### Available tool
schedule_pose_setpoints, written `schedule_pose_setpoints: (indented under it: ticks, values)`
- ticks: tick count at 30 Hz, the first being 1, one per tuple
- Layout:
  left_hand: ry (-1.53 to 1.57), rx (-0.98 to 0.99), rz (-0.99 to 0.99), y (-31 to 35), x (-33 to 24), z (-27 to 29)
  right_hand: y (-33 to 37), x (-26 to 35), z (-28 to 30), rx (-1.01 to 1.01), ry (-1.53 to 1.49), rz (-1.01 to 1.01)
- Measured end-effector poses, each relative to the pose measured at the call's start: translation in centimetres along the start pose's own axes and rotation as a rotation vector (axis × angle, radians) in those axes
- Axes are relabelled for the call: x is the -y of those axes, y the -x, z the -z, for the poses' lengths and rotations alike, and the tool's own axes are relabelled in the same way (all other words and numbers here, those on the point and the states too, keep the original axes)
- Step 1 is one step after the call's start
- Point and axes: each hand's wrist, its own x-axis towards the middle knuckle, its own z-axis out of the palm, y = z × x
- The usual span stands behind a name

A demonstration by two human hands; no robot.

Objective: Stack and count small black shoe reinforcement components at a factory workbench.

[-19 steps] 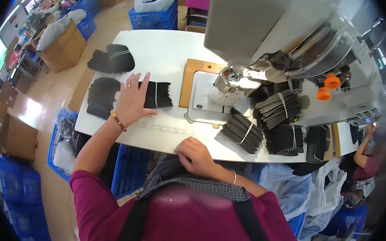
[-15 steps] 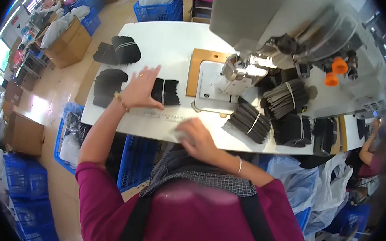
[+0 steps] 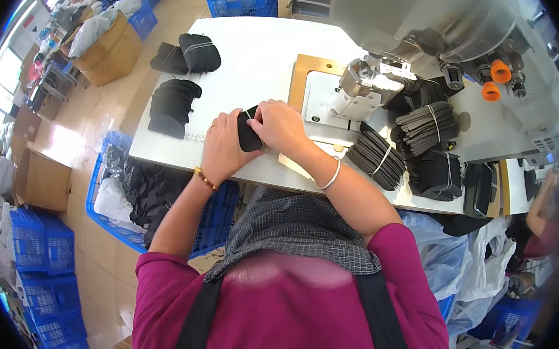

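Observation:
Both my hands are closed on a small bundle of black fabric pieces (image 3: 248,136), bound with a thin pale band, over the front part of the white table. My left hand (image 3: 223,145) wraps its left side, thumb along the lower end. At the upper right, my right hand (image 3: 279,127) has its fingers bent over the bundle near the band; its fingertips are partly hidden. Left of my hands lies a loose black fabric stack (image 3: 173,107). Behind it sit two banded black bundles, including a rounded one (image 3: 200,53).
A sewing machine head (image 3: 365,86) stands right of my hands, above a metal plate on a brown board (image 3: 300,78). Several banded dark bundles, one of them grey-black (image 3: 377,157), lie around its right side. A blue crate (image 3: 115,217) with dark scraps sits below the table's left front.
My right hand has come up from the table's front edge to the black bundle. My left hand, spread beside it before, now grips it. The bundle is lifted and turned. The view has shifted slightly.

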Motion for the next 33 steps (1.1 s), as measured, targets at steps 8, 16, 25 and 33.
schedule_pose_setpoints:
  ticks: [8, 16, 25, 33]
  values:
    - [-0.06, -0.132, 0.079, 1.6, -1.8, -0.2, -0.7, -1.2, 0.7, 0.144, -0.296, -0.054]
    - [0.01, -0.153, 0.124, 1.0, -0.8, 0.5, 2.3, -0.9, 1.6, 0.375, -0.958, -0.184]
    - [1.236, 0.539, 0.183, 1.2, 4.9, 7.6, 0.5, -1.4, 2.3, 0.158, -0.883, -0.201]
    - [1.645, 0.346, 0.406, 3.2, 8.2, 5.1, 1.9, 2.6, 1.9, 0.155, -0.749, 0.244]
